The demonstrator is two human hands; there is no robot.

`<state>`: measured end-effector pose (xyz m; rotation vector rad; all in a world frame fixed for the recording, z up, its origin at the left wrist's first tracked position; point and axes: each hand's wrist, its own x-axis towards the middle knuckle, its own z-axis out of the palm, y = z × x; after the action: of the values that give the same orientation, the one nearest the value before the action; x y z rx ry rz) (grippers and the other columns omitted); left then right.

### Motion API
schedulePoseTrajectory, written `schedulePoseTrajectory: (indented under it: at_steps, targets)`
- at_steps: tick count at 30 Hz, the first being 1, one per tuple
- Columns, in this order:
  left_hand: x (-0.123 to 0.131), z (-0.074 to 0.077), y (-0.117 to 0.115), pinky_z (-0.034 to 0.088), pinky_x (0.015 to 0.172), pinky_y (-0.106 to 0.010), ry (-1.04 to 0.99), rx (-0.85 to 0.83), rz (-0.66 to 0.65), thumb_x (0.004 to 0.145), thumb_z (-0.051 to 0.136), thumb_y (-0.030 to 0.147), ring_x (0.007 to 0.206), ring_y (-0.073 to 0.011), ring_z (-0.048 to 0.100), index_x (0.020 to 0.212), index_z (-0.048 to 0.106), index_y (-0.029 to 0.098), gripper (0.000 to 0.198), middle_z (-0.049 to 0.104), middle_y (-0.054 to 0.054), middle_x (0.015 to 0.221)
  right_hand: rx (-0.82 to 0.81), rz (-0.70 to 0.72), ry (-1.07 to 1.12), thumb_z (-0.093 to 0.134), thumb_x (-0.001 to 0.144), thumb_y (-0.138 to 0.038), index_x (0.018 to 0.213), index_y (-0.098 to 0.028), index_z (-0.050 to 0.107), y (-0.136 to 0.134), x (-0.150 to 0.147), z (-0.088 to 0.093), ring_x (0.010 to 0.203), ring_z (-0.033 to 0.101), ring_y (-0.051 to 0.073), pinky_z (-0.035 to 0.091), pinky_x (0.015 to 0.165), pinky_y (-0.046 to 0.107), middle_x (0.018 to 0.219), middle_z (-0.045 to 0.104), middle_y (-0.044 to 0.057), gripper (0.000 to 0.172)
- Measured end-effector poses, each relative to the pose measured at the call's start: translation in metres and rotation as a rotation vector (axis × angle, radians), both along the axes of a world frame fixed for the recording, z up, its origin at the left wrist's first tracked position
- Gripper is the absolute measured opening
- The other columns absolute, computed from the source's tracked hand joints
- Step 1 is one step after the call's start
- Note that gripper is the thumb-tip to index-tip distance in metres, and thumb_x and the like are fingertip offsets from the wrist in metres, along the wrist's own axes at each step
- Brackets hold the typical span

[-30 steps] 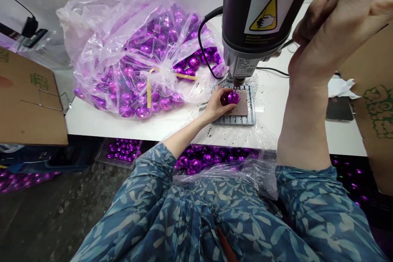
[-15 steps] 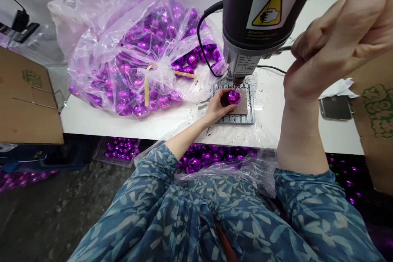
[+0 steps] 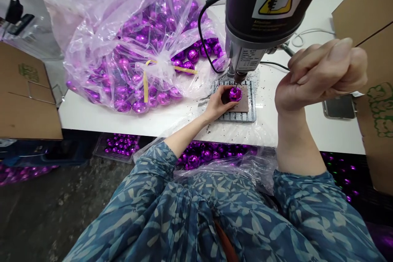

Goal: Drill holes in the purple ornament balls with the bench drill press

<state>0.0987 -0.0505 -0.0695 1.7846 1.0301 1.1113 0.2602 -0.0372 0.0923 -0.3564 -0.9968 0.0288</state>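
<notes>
My left hand [image 3: 217,104] grips a shiny purple ball [image 3: 235,93] on a brown pad [image 3: 244,104] that lies on the drill press's metal base plate [image 3: 236,117]. The drill bit [image 3: 237,83] touches the top of the ball. Above it hangs the dark drill press head [image 3: 264,8] with a yellow warning label. My right hand [image 3: 319,75] is raised to the right of the machine, closed in a fist around the thin feed lever [image 3: 287,50], most of which is hidden in the fist.
A big clear plastic bag [image 3: 135,49] of purple balls lies on the white table [image 3: 153,120] at the left. More purple balls sit in a bag on my lap [image 3: 211,157] and in a tray [image 3: 118,145] under the table. Cardboard boxes stand at the left [image 3: 24,98] and the right [image 3: 373,82]. A phone [image 3: 339,108] lies at the right.
My right hand has come down with the lever, and the drill bit has lowered onto the ball. My left hand keeps the ball in place on the pad.
</notes>
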Motion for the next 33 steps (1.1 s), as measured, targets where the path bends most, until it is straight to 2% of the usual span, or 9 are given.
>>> schedulePoseTrajectory:
  at_steps: [6,15,18,21,23,26,28,31,33]
  targets:
    - [0.0,-0.001,0.0,0.057,0.115,-0.055,-0.012,-0.009,-0.003,0.088,0.087,0.032,0.129,-0.0308,0.071,0.135,0.058,0.025,0.056,0.073,-0.011,0.135,0.047,-0.081,0.02,0.068,0.093,-0.056,0.076,-0.018,0.002,0.006,0.004,-0.017,0.039,0.006,-0.002,0.017,0.041,0.02,0.05,-0.002,-0.007,0.078]
    - [-0.001,-0.001,0.001,0.059,0.113,-0.056,0.016,0.013,0.017,0.088,0.088,0.038,0.128,-0.0312,0.072,0.136,0.058,0.025,0.058,0.073,-0.012,0.135,0.056,-0.08,-0.046,0.063,0.094,-0.061,0.068,-0.016,0.01,0.009,0.008,-0.037,0.036,0.006,-0.001,0.015,0.041,0.021,0.043,0.003,-0.008,0.074]
    - [-0.001,-0.004,0.002,0.06,0.113,-0.057,0.035,0.039,0.017,0.089,0.088,0.038,0.129,-0.0314,0.072,0.136,0.057,0.026,0.058,0.072,-0.012,0.137,-0.03,-0.043,-0.044,0.064,0.095,-0.058,0.064,-0.015,0.018,-0.002,0.002,-0.014,0.038,0.018,-0.002,0.018,0.044,0.019,0.046,0.009,-0.007,0.07]
    - [0.002,-0.006,0.003,0.061,0.111,-0.056,0.06,0.058,0.017,0.09,0.086,0.034,0.127,-0.0303,0.073,0.137,0.055,0.026,0.056,0.072,-0.012,0.137,-0.176,0.0,-0.029,0.064,0.093,-0.06,0.061,-0.014,0.023,-0.004,-0.002,0.03,0.043,0.029,-0.004,0.021,0.048,0.019,0.051,0.019,-0.005,0.069]
    - [0.002,-0.001,0.001,0.062,0.109,-0.056,0.086,0.08,0.036,0.091,0.084,0.031,0.126,-0.0296,0.073,0.137,0.054,0.026,0.055,0.072,-0.012,0.135,-0.348,0.056,-0.047,0.057,0.07,-0.083,0.06,-0.019,0.02,0.002,-0.001,0.057,0.04,0.031,-0.001,0.017,0.044,0.024,0.05,0.021,-0.005,0.076]
    - [-0.013,0.022,-0.015,0.063,0.106,-0.053,0.136,0.129,0.076,0.09,0.083,0.03,0.124,-0.0283,0.072,0.132,0.056,0.025,0.05,0.072,-0.013,0.133,-0.542,0.124,-0.072,0.051,0.049,-0.086,0.058,-0.02,0.017,0.013,0.005,0.079,0.04,0.036,0.0,0.018,0.043,0.024,0.05,0.022,-0.004,0.075]
    - [-0.038,0.045,-0.039,0.064,0.098,-0.047,0.223,0.105,-0.053,0.09,0.083,0.034,0.115,-0.026,0.073,0.126,0.06,0.022,0.044,0.073,-0.012,0.126,-0.539,0.125,-0.123,0.051,0.059,-0.084,0.057,-0.018,0.018,0.014,0.006,0.082,0.041,0.038,-0.003,0.018,0.044,0.02,0.053,0.024,-0.003,0.074]
    - [-0.083,0.075,-0.087,0.061,0.077,-0.034,0.521,-0.097,-0.619,0.09,0.084,0.044,0.091,-0.0212,0.074,0.113,0.067,0.02,0.037,0.077,-0.007,0.104,-0.523,0.096,-0.124,0.055,0.081,-0.073,0.059,-0.018,0.021,0.011,0.004,0.081,0.041,0.035,-0.005,0.015,0.046,0.019,0.052,0.024,-0.004,0.068]
    - [-0.107,0.086,-0.118,0.057,0.069,-0.032,0.741,-0.188,-0.821,0.089,0.086,0.05,0.082,-0.022,0.073,0.104,0.07,0.018,0.038,0.077,-0.007,0.094,-0.541,0.087,-0.056,0.062,0.087,-0.06,0.061,-0.019,0.025,0.009,0.002,0.079,0.041,0.033,-0.003,0.015,0.047,0.021,0.051,0.025,-0.005,0.061]
